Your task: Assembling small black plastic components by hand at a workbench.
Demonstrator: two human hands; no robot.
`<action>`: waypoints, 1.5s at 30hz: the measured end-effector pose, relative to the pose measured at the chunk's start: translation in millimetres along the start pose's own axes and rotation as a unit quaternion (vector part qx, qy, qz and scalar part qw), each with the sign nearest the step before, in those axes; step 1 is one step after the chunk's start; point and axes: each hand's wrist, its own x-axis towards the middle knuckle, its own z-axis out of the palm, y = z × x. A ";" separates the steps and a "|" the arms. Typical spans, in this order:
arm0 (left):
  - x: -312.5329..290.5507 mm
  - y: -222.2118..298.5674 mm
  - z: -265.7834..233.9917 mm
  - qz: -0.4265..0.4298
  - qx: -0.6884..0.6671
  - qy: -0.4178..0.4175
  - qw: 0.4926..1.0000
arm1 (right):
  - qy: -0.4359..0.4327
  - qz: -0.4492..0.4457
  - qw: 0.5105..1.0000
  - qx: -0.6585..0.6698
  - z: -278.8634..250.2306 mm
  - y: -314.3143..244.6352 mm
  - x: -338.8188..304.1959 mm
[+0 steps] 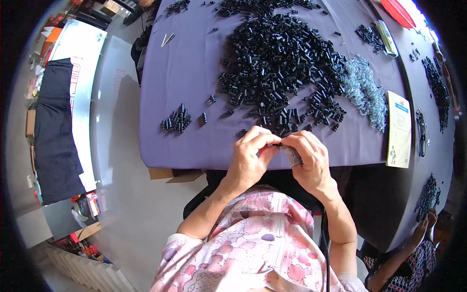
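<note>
My two hands meet fingertip to fingertip just over the front edge of the cloth-covered table [194, 151]. My left hand [251, 155] is closed in a pinch on a small black part [277, 144], mostly hidden by the fingers. Thumb and forefinger of my right hand [311, 158] press at the same part from the other side. A grey speckled bundle [293, 155] is tucked in the right palm; what it is made of cannot be made out. Beyond the hands spreads a big heap of short black plastic tubes [282, 58]. A small group of similar tubes [177, 119] lies to the left.
Small clear, silvery pieces [365, 90] form a pile right of the heap. A yellowish booklet [399, 129] and eyeglasses [422, 131] lie farther right. Another person's hands [428, 221] work beside a black pile [428, 197]. A red basket [399, 12] stands at the far right.
</note>
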 end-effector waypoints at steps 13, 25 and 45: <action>-28.0 -16.1 2.8 0.051 0.059 0.022 0.997 | -0.110 -0.037 0.992 -0.058 8.1 -4.7 -8.8; -27.3 -18.9 -5.8 0.036 0.074 0.098 0.992 | -0.070 -0.057 0.973 -0.212 46.0 -30.0 -13.4; -27.8 -51.4 -42.7 -0.046 -0.026 0.172 0.984 | -0.052 -0.005 0.961 -0.273 57.6 12.8 58.4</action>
